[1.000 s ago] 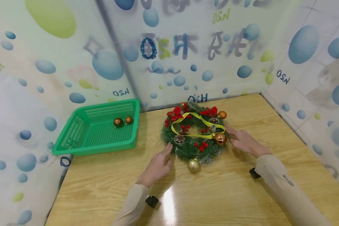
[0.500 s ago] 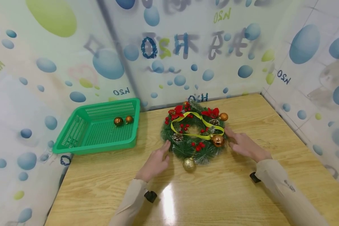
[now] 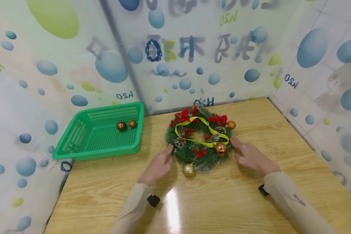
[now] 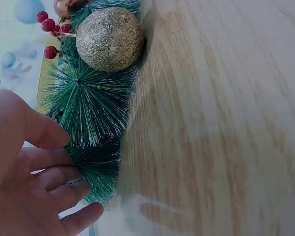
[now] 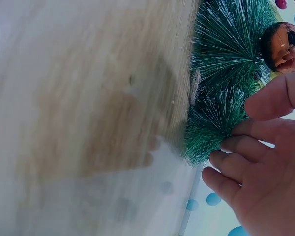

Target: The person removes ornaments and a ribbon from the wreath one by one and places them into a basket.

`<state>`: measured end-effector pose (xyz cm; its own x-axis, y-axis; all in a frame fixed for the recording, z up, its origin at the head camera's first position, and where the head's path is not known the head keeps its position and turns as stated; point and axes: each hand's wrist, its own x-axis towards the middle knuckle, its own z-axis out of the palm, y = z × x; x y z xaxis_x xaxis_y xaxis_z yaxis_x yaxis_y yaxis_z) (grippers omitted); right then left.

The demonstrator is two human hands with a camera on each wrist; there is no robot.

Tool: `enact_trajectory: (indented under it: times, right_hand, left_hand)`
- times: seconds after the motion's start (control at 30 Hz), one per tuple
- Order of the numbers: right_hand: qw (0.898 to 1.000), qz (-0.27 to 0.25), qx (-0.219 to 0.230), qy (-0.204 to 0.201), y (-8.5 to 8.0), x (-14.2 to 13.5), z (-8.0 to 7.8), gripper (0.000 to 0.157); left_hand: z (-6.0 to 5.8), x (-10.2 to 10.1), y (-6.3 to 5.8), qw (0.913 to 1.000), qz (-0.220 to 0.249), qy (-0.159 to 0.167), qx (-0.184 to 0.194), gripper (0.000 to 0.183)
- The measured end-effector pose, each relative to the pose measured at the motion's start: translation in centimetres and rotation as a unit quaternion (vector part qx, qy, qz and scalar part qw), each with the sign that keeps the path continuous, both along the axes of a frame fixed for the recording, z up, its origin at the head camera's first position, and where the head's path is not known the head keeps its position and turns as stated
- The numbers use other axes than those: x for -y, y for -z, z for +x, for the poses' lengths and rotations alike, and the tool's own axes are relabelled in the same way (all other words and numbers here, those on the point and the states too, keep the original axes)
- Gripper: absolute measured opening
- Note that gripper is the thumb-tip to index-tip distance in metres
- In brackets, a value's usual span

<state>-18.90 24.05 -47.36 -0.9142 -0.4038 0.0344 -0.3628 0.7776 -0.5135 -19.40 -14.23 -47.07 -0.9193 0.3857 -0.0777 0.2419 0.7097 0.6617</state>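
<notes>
A green Christmas wreath [image 3: 182, 152] lies flat on the wooden table, trimmed with red flowers, berries and pine cones. A yellow ribbon [image 3: 190, 140] loops across its top. The glittery gold ball [image 3: 188, 170] hangs at the near edge, and a shiny copper ball [image 3: 221, 149] sits at the right. My left hand [image 3: 156, 167] touches the left rim with extended fingertips. On the right rim rest the fingers of my right hand [image 3: 254, 158]. Both wrist views show loosely bent fingers against the green needles, neither hand gripping them.
A green plastic basket [image 3: 105, 151] stands at the left, with a brown ball [image 3: 121, 126] and a smaller orange ball [image 3: 132, 124] inside. Patterned walls border the wooden table [image 3: 216, 201] at the back and right.
The wreath has turned clockwise as seen from above. Its gold ball has shifted left, and the copper ball has come nearer and left. Both hands stay at the rim, moving slightly.
</notes>
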Motion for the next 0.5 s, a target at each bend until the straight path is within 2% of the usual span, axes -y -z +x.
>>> enact_trajectory:
  times: [0.17,0.4,0.5]
  right_hand:
    - [1.0,0.012,-0.016,-0.002,0.1,0.3,0.6,0.069]
    - [1.0,-0.005,0.0,-0.002,0.4,0.6,1.3,0.069]
    - [1.0,0.004,-0.008,-0.002,0.3,0.8,1.5,0.068]
  left_hand:
    - [-0.2,0.1,0.0,1.0,0.0,-0.004,0.002,0.059]
    - [-0.7,0.2,0.1,0.9999,-0.009,-0.01,-0.007,0.058]
    - [-0.8,0.2,-0.1,0.9998,-0.011,-0.012,-0.006,0.058]
